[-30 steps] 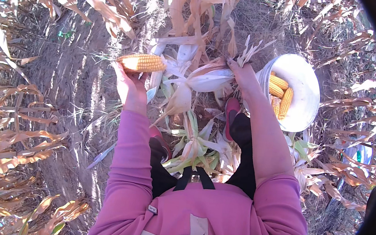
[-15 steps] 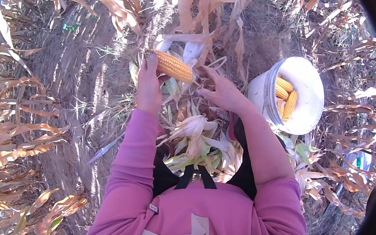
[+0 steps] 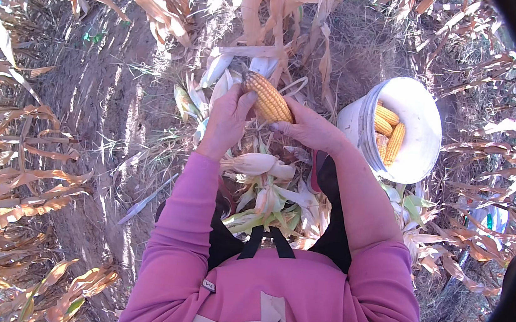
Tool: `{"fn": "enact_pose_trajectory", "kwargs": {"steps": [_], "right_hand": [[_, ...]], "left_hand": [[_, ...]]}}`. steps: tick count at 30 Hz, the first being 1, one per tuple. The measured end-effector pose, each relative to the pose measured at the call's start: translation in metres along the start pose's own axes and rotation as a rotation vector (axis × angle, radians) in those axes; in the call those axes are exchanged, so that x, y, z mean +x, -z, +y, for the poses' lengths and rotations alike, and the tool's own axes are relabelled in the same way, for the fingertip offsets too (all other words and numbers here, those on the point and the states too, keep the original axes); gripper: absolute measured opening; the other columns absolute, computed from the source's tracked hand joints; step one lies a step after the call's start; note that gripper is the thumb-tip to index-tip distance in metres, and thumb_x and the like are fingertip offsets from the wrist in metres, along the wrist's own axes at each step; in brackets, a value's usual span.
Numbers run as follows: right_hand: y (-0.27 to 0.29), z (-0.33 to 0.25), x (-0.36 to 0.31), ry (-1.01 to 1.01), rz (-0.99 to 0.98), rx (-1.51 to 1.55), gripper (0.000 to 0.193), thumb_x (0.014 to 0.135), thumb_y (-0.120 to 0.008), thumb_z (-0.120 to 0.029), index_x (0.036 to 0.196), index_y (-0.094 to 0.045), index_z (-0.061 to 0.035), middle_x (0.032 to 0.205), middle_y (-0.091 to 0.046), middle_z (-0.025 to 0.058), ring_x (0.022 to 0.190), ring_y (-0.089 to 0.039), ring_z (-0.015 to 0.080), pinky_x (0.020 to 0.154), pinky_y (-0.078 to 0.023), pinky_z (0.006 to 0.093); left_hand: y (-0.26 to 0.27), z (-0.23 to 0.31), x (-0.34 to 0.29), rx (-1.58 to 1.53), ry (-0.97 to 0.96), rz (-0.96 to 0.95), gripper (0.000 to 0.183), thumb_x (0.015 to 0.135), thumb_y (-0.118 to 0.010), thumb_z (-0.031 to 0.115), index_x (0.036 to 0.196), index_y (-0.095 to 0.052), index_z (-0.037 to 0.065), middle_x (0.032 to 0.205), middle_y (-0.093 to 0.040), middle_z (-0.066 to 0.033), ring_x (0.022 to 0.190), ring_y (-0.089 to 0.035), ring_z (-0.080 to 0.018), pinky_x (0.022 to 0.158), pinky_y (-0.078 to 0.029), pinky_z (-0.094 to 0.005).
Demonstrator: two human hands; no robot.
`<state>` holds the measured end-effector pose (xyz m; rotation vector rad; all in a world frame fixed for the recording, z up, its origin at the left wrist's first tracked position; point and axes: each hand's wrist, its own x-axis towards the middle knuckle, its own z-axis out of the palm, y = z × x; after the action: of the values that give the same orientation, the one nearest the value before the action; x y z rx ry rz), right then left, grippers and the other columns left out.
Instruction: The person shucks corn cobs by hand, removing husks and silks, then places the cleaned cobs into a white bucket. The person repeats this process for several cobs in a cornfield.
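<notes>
The husked corn ear (image 3: 268,97) slants far-left to near-right, left hand (image 3: 228,119) closed on its side, right hand (image 3: 313,126) clasping its near end, closest to the white bucket (image 3: 355,120).

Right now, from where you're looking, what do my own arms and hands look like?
Your left hand and right hand are both ungloved. The left sleeve is plain pinkish-purple, ending just short of the wrist; a small greyish tag sits near its inner upper edge. The right sleeve matches in colour but ends around the elbow, baring the forearm.
</notes>
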<state>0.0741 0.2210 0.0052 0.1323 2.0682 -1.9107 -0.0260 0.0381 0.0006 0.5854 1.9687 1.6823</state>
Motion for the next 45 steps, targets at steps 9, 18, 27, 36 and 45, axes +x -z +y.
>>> {"fn": "enact_pose_trajectory", "kwargs": {"steps": [9,18,27,36,45], "right_hand": [[0.004,-0.002,-0.002,0.017,0.027,-0.064,0.053,0.094,-0.065,-0.020,0.137,-0.040,-0.0016,0.109,-0.054,0.0042,0.095,-0.055,0.0104,0.088,-0.047,0.0271],[0.004,-0.005,-0.004,0.015,0.152,-0.175,0.049,0.089,-0.069,-0.017,0.129,-0.045,-0.0025,0.106,-0.059,0.0075,0.093,-0.058,0.0133,0.086,-0.047,0.0301],[0.000,-0.003,-0.001,0.200,0.498,-0.444,0.057,0.077,-0.078,-0.021,0.122,-0.047,-0.0050,0.108,-0.062,0.0182,0.101,-0.062,0.0369,0.087,-0.049,0.0413],[-0.017,0.002,0.002,0.270,0.534,-0.522,0.066,0.072,-0.081,-0.018,0.127,-0.046,-0.0076,0.113,-0.062,0.0157,0.108,-0.061,0.0342,0.090,-0.049,0.0401],[-0.008,0.000,0.000,0.129,0.276,-0.332,0.056,0.073,-0.081,-0.024,0.118,-0.053,-0.0075,0.100,-0.067,0.0165,0.097,-0.065,0.0331,0.084,-0.051,0.0397]], "left_hand": [[0.007,0.009,-0.001,-0.104,0.040,-0.008,0.020,0.102,-0.047,0.018,0.098,-0.058,0.002,0.070,-0.056,0.0002,0.060,-0.049,-0.0072,0.054,-0.040,-0.0244],[0.061,-0.010,0.007,-0.761,-0.043,0.580,0.018,0.094,-0.059,0.012,0.110,-0.055,0.003,0.093,-0.063,-0.0076,0.083,-0.060,-0.0173,0.078,-0.050,-0.0316],[0.049,-0.004,-0.001,0.471,0.287,-0.200,0.079,0.083,-0.073,0.039,0.140,-0.040,-0.004,0.123,-0.061,-0.0214,0.109,-0.061,-0.0301,0.095,-0.047,-0.0381],[0.001,0.011,-0.011,-0.529,0.194,-0.012,0.038,0.094,-0.064,0.014,0.128,-0.052,0.002,0.117,-0.062,-0.0064,0.104,-0.061,-0.0137,0.086,-0.053,-0.0283],[-0.001,0.011,-0.014,-0.449,0.017,-0.212,0.043,0.093,-0.062,0.006,0.134,-0.050,0.003,0.117,-0.060,-0.0043,0.105,-0.058,-0.0104,0.087,-0.050,-0.0261]]}}
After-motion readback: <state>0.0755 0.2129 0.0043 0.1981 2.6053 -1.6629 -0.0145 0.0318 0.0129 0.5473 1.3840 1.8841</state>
